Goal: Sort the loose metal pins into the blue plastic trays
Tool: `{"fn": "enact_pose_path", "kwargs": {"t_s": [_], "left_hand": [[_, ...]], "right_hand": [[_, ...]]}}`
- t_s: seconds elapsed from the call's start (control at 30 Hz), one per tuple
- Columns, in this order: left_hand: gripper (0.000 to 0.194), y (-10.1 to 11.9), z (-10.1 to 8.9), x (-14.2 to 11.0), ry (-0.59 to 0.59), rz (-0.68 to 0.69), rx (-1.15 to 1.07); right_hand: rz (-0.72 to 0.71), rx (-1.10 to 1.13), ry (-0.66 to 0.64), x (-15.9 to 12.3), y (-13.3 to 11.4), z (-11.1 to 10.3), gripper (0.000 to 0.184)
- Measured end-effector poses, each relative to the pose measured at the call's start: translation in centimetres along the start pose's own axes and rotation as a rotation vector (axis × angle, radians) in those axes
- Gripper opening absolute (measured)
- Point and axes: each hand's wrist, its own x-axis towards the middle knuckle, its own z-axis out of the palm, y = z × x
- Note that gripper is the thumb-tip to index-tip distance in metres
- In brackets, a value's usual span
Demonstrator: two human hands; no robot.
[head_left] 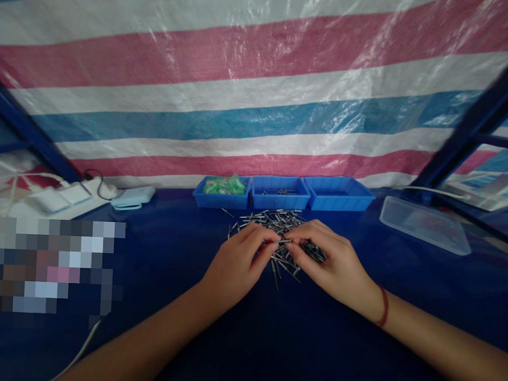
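Observation:
My left hand (237, 261) and my right hand (334, 264) meet over the middle of the table, each with thumb and forefinger pinched. Between their fingertips they hold a thin metal pin (282, 241), lying about level; its ends are covered by the fingers. Beneath and behind both hands spreads a loose pile of similar dark, shiny metal pins (273, 217), pointing every way. My right wrist wears a red cord (384, 307).
Behind the pile stand three blue bins: the left bin (222, 202) has green plastic, the middle bin (280, 202) a few pins. A clear lid (425, 226) lies right. Left are a light-blue case (133, 196) and a power strip (64, 201). A striped sheet (249, 117) hangs behind.

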Motion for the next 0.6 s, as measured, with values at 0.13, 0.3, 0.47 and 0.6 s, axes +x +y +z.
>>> {"fn": "enact_pose_path", "kwargs": {"t_s": [0.13, 0.3, 0.47, 0.6], "left_hand": [[0.008, -0.16, -0.02, 0.01, -0.012, -0.005, 0.02], [0.008, -0.11, 0.01, 0.07, -0.031, 0.012, 0.011], [0.011, -0.25, 0.17, 0.01, -0.077, 0.025, 0.001], [0.016, -0.25, 0.12, 0.01, -0.105, 0.048, 0.001]], "right_hand": [[-0.073, 0.033, -0.003, -0.01, -0.31, -0.03, 0.011], [-0.134, 0.057, -0.012, -0.1, -0.62, 0.01, 0.014], [-0.142, 0.059, -0.022, -0.14, -0.53, -0.06, 0.013], [-0.13, 0.03, -0.04, -0.21, -0.35, -0.12, 0.006]]}}
